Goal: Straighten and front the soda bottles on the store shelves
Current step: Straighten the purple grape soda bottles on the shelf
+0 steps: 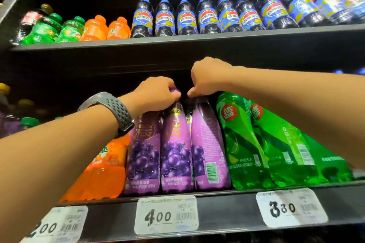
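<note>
1. Middle purple bottle (pixel 175 150) upright on the lower shelf (pixel 227 209), long axis vertical, cap up, grape picture and gold character facing out to the aisle
2. Right purple bottle (pixel 209 144) touching it on the right, also upright but turned: barcode and small print to the front, grape picture swung round toward the left
3. Left purple bottle (pixel 143 150) pressed against the middle one's other side, upright, front label outward, top hidden behind the wrist
4. Left hand (pixel 158 94) over the middle bottle's cap, grip closed round it with fingers curled from above; dark perforated watch (pixel 112 110) on that wrist
5. Right hand (pixel 207 79) just beside, grip narrow, thumb and fingertips pinching the top of the right purple bottle; cap itself covered
6. Green bottles (pixel 243 144) next to the purple row on the right, leaning in this wide view, red round badge near each neck; orange bottle (pixel 104 167) on the left, partly behind the left forearm
7. Lower shelf dark, front rail carrying white price tags (pixel 166 214) hand-marked 2.00, 4.00 and 3.80, the 4.00 below the purple bottles
8. Upper shelf (pixel 177 39) dark too, lined with blue-capped cola bottles (pixel 185 17), labels mostly forward, then an upper orange pair (pixel 107 28) and an upper green pair (pixel 59 29) toward the left; black backing behind, more bottles higher up, blurred
</note>
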`<state>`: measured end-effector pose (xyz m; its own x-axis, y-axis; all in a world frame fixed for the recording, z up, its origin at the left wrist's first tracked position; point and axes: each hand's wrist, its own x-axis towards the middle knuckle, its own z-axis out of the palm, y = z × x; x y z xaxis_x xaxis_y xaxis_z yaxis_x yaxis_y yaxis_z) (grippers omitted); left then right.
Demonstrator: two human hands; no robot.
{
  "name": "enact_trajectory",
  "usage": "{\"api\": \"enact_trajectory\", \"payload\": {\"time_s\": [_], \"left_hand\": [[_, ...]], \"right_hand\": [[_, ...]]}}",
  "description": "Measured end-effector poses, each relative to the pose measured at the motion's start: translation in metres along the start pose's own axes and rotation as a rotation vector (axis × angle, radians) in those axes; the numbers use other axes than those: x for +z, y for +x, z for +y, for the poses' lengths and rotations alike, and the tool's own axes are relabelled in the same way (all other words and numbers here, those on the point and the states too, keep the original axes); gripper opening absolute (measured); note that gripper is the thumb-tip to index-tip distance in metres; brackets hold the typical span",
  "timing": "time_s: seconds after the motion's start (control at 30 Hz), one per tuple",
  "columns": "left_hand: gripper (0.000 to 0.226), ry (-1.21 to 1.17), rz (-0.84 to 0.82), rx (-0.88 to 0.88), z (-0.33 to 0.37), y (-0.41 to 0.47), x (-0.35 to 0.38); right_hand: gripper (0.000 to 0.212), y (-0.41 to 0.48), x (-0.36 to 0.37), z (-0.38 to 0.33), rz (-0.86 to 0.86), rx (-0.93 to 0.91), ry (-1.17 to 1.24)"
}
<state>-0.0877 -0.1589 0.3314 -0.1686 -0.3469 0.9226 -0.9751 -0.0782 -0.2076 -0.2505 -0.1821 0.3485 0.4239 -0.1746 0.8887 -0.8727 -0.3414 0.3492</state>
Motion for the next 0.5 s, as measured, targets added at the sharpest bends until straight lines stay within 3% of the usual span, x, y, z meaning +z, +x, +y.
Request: {"api": "enact_trajectory", "payload": {"time_s": [0.17,0.27,0.5], "left_hand": [[0.029,-0.162,0.185,0.078,0.018,-0.002,-0.009],[0.030,-0.169,0.128,0.059,0.028,0.001,-0.015],[0.041,-0.115,-0.101,0.114,0.044,0.014,-0.002]], "right_hand": [[0.026,-0.001,-0.011,0.013,-0.180,-0.094,0.133],[0.021,-0.006,-0.014,0.021,-0.253,-0.113,0.272],[0.028,-0.009,-0.011,0.039,-0.027,0.048,0.178]]}}
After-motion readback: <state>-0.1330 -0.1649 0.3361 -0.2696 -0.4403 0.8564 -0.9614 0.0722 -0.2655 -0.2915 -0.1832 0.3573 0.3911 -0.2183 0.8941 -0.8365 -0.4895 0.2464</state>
